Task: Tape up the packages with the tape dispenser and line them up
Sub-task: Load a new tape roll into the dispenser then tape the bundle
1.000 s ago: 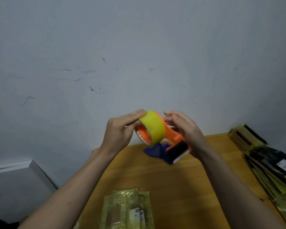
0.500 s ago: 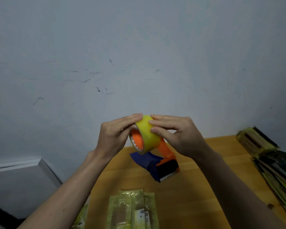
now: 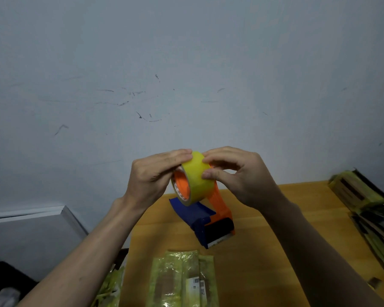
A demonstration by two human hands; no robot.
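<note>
I hold an orange and blue tape dispenser [image 3: 208, 220] up in the air above the wooden table [image 3: 264, 240]. Its yellow tape roll [image 3: 194, 178] sits between both hands. My left hand [image 3: 151, 176] grips the roll from the left, fingers laid over its top. My right hand [image 3: 237, 173] pinches the roll's surface with thumb and fingertips from the right. A yellow-green wrapped package [image 3: 182, 280] with a white label lies flat on the table below the dispenser.
A stack of yellow-green and dark packages [image 3: 368, 209] lies along the table's right edge. More yellow-green wrapping [image 3: 111, 284] shows at the table's left edge. A grey box or cabinet [image 3: 31, 235] stands to the left. A scuffed grey wall rises behind.
My right hand has moved from the dispenser's handle onto the tape roll and now pinches it. The dispenser's blue end has swung down. My left hand stays on the roll.
</note>
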